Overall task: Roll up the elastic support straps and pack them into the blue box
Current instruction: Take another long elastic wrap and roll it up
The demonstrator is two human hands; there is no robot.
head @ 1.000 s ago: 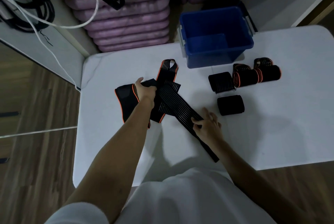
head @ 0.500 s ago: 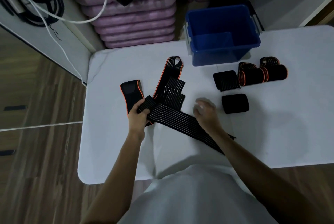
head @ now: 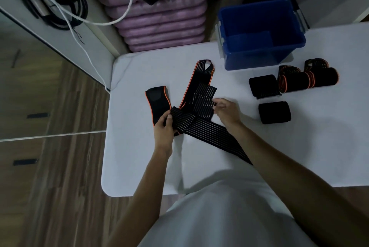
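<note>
The long ribbed strap (head: 201,127) lies in the middle of the frame on the white table (head: 299,147), running from the centre down to the lower right under the right forearm; its upper end is folded over itself near the other loose straps. The left hand (head: 164,127) pinches that folded end between thumb and fingers; the right hand (head: 225,111) is just above the strap with fingers loosely curled at the edge of the ribbed fold, and I cannot tell if it really grips it.

I judge the step is the start of rolling this strap; the next move needs the end turned tight and the long tail kept straight, so the roll does not go crooked.

Four rolled straps (head: 289,85) wait in the right part of the frame, just below the blue box (head: 261,31), which stands at the upper right and seems to hold no roll yet; two flat straps with orange edge (head: 157,103) lie left of centre.

Compared with half a second ago, the right hand has gone up from the middle of the strap toward the folded end; the left hand keeps its pinch at almost the same place.
</note>
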